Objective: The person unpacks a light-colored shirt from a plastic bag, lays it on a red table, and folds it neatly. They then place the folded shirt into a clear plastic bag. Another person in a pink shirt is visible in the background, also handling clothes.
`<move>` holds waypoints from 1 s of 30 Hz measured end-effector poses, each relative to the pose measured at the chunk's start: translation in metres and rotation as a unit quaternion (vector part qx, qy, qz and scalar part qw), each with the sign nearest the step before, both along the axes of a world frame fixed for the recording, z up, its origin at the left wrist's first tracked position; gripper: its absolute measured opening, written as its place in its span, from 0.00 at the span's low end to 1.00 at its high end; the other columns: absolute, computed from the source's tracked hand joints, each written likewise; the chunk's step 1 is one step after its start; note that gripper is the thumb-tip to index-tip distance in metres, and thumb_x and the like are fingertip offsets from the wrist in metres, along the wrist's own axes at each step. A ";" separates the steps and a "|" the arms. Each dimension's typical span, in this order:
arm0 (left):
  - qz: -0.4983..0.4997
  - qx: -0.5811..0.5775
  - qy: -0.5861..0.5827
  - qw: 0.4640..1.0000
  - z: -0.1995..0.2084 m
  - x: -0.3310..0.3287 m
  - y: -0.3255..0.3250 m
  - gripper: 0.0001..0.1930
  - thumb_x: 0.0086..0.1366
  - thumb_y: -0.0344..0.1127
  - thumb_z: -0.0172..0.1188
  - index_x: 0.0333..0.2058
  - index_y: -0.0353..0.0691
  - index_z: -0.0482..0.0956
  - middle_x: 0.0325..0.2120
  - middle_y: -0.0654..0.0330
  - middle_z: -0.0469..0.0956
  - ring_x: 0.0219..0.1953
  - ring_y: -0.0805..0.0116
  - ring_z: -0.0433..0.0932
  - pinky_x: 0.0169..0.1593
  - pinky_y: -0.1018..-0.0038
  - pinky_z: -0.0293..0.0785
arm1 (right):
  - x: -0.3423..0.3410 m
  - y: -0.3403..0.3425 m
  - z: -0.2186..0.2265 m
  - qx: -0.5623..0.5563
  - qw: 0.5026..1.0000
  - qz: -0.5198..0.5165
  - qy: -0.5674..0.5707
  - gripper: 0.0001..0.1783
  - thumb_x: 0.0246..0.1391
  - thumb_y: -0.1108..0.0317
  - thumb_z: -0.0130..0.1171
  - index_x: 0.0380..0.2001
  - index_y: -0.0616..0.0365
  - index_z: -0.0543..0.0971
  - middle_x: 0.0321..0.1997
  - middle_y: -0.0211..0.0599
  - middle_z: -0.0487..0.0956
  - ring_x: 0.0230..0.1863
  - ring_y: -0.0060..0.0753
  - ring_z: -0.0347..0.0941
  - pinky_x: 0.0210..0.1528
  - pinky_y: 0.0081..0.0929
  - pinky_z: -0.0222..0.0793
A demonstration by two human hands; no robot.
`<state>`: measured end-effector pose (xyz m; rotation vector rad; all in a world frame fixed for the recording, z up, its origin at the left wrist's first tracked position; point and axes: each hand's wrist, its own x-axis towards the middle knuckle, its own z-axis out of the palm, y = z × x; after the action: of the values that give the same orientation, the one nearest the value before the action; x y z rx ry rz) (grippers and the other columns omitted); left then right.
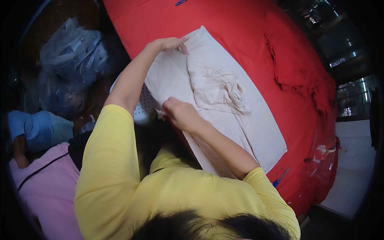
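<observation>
White cloth (260,134), gripped at its edge in the right hand (179,113); touched near its far corner by the left hand (175,43), fingers parted; on red surface (256,44) beneath both.

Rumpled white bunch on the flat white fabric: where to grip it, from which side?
Likely best by the raised folds at the right end of the rumpled white bunch, from above and the right. They seem to stand up enough to pinch; the flat white fabric beside them doesn't. Left hand and right hand are both left of those folds.
</observation>
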<state>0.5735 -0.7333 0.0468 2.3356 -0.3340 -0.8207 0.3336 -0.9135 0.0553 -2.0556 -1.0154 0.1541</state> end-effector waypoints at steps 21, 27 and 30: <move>-0.037 0.039 -0.153 0.987 0.009 -0.021 -0.012 0.16 0.53 0.34 0.56 0.43 0.40 0.78 0.37 0.58 0.80 0.43 0.64 0.77 0.51 0.69 0.68 | 0.001 -0.104 0.005 -0.171 0.939 -0.297 -0.016 0.15 0.46 0.74 0.56 0.40 0.58 0.77 0.46 0.52 0.73 0.50 0.56 0.68 0.53 0.46 0.64; 0.099 0.013 -0.315 0.944 -0.055 -0.014 -0.025 0.16 0.64 0.42 0.50 0.47 0.43 0.76 0.40 0.49 0.79 0.45 0.53 0.77 0.51 0.64 0.69 | 0.103 -0.167 0.064 0.059 0.871 -0.440 -0.208 0.15 0.50 0.65 0.60 0.40 0.61 0.76 0.39 0.51 0.74 0.45 0.57 0.68 0.45 0.42 0.65; 0.075 0.113 -0.417 0.899 -0.064 -0.012 -0.015 0.18 0.66 0.46 0.48 0.50 0.47 0.72 0.38 0.47 0.79 0.44 0.50 0.76 0.50 0.50 0.62 | 0.037 -0.179 0.075 -0.135 0.880 -0.437 -0.129 0.18 0.52 0.57 0.61 0.37 0.61 0.73 0.35 0.47 0.74 0.33 0.49 0.72 0.36 0.39 0.68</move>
<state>0.5610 -0.7487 -0.0177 2.7865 -0.4120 0.2831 0.3703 -1.0924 0.1305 -2.6411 -0.1166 -0.4858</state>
